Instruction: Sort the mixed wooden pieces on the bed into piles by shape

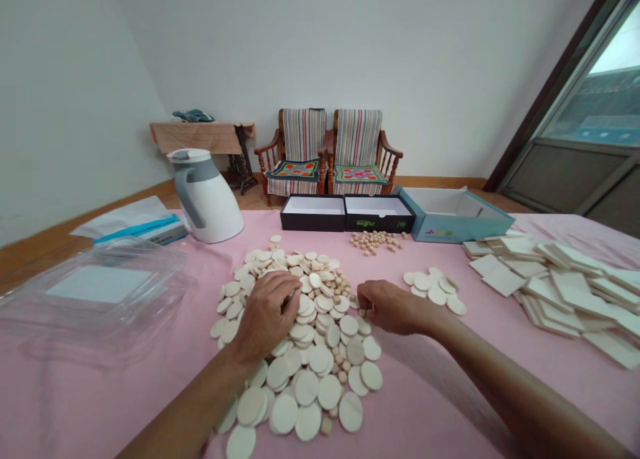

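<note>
A wide heap of pale round wooden discs (306,387) lies before me on the pink cloth, with small wooden beads (342,364) mixed in. My left hand (270,307) rests on the upper left of the heap, its fingers lying over the discs and its thumb apart from them. At the heap's right edge, my right hand (385,306) has its fingers curled together in a pinch. Discs and a bead lie close by its fingertips; what it holds, if anything, is hidden. A small group of discs (434,287) sits beyond my right wrist.
Loose beads (375,240) lie before two black boxes (313,220) and a light blue box (450,229). Square wooden pieces (555,286) are stacked at right. On the left stand a white jug (215,206), a clear plastic container (150,299) and a blue-and-white packet (140,229).
</note>
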Demonstrator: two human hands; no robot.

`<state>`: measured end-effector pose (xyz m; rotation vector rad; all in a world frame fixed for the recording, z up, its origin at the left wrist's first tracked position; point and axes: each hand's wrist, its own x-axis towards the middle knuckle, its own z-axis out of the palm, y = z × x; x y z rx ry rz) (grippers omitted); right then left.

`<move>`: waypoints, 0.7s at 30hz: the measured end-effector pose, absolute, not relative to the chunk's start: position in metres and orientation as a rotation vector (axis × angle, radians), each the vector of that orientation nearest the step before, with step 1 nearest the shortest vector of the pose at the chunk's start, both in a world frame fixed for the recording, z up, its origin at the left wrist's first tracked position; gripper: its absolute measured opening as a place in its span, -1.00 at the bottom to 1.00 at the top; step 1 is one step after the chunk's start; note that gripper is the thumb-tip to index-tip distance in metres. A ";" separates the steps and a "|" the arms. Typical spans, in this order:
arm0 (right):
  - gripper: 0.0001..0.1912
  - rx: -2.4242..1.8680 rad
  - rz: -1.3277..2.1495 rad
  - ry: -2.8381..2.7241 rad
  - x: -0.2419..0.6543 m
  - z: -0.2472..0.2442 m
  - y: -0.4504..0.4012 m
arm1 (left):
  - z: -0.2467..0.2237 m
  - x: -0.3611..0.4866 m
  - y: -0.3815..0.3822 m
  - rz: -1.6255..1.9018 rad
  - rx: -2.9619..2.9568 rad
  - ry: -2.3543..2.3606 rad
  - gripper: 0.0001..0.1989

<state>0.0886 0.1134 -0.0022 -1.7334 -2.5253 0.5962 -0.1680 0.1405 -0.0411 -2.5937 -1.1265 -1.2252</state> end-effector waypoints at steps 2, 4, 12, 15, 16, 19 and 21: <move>-0.87 -1.777 0.560 -2.513 0.084 -0.002 0.111 | -0.041 -0.168 0.141 -1.225 -2.591 -1.120 -0.86; -0.87 -1.800 0.533 -2.517 0.082 -0.002 0.110 | -0.041 -0.168 0.141 -1.222 -2.590 -1.116 -0.85; -0.78 -1.978 0.289 -2.268 0.131 -0.016 0.158 | -0.041 -0.168 0.142 -1.225 -2.594 -1.129 -0.85; -0.82 -1.967 0.168 -2.026 0.148 -0.028 0.177 | -0.041 -0.168 0.142 -1.228 -2.598 -1.132 -0.85; -0.81 -1.919 0.147 -1.938 0.151 -0.032 0.181 | -0.041 -0.168 0.142 -1.230 -2.598 -1.132 -0.85; -0.79 -1.734 0.174 -1.752 0.145 -0.036 0.180 | -0.041 -0.167 0.142 -1.234 -2.599 -1.136 -0.85; -0.83 -1.647 0.252 -1.796 0.134 -0.033 0.173 | -0.041 -0.167 0.141 -1.234 -2.601 -1.137 -0.85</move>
